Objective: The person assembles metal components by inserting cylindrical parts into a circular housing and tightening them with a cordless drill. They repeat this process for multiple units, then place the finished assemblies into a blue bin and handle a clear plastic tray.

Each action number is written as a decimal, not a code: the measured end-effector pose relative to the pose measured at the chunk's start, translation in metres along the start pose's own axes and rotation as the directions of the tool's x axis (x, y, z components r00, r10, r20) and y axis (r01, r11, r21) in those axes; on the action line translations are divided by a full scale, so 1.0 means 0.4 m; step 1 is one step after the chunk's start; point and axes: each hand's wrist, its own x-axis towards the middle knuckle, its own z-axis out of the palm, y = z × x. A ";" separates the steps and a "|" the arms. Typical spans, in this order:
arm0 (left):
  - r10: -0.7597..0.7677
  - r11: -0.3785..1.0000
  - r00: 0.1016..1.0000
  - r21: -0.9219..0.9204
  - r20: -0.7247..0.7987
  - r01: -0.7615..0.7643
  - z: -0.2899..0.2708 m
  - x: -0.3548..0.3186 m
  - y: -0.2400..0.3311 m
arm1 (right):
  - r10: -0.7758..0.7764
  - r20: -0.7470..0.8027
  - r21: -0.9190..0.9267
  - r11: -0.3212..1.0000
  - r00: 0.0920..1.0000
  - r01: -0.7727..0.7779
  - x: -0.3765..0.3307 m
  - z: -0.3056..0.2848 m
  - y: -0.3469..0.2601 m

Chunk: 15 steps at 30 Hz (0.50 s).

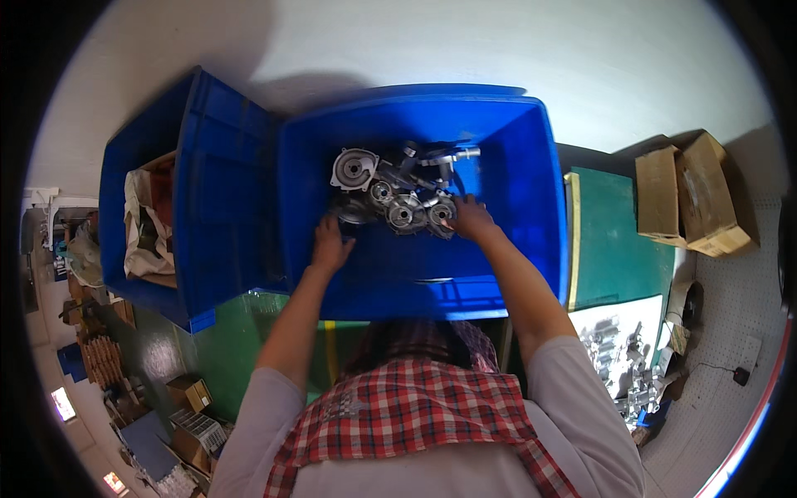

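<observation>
Inside a deep blue plastic bin [415,278] lies a cluster of silver cast-metal parts with round housings and pipe stubs. My right hand [473,220] is closed on the edge of a metal housing [441,214] at the right of the cluster. My left hand [330,245] is open at the left, its thumb apart from its fingers. Just beyond its fingertips is a dark, motion-blurred metal part [353,208]; whether they touch it I cannot tell. A round open-faced housing [354,168] lies farther back, beside another housing [404,214] and a part with a pipe [461,156].
A second blue bin [228,183] with cloth-like material stands at left. Cardboard boxes [693,195] are at far right, against the wall. More metal parts [635,365] lie on a white sheet [610,324] at lower right. The floor [618,232] is green with a yellow line.
</observation>
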 end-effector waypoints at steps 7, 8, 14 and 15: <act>-0.061 0.995 0.997 -0.076 -0.043 0.058 0.070 0.090 0.002 | 0.162 0.177 0.017 0.986 0.971 -0.168 0.095 0.118 -0.180; -0.068 0.998 0.998 0.010 0.001 0.068 0.081 0.094 0.005 | 0.186 0.226 -0.011 0.982 0.956 -0.189 0.088 0.110 -0.207; 0.044 0.904 0.993 0.418 0.113 -0.087 0.095 0.097 0.001 | 0.217 0.263 -0.036 0.976 0.940 -0.215 0.019 0.094 -0.316; 0.064 0.881 0.985 0.454 0.159 -0.131 0.063 0.097 0.019 | 0.208 0.275 -0.055 0.978 0.939 -0.200 0.018 0.103 -0.315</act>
